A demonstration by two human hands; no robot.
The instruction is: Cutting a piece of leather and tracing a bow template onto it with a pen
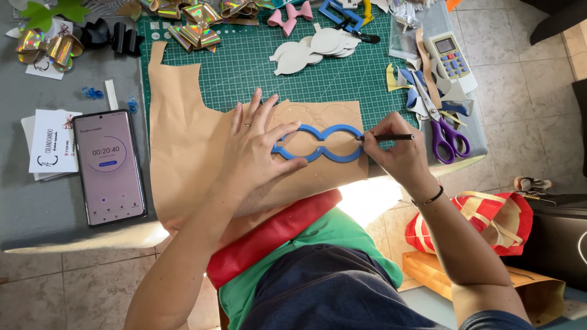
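My left hand [257,143] presses a blue wavy-outline template [327,144] flat onto a tan sheet of material [183,146] that lies over the green cutting mat [244,67]. Its fingers are spread, with thumb and forefinger pinning the template's left end. My right hand [394,156] grips a thin dark pen [388,137], whose tip touches the template's right end. Faint traced outlines show on the tan sheet just above the template.
A phone [109,166] showing a timer lies at the left beside a white card [52,142]. Purple-handled scissors [443,131], a remote-like device [449,55], white cut shapes [312,49], pink bow [288,17] and shiny bows [195,30] surround the mat. A red bag [495,223] sits on the floor at right.
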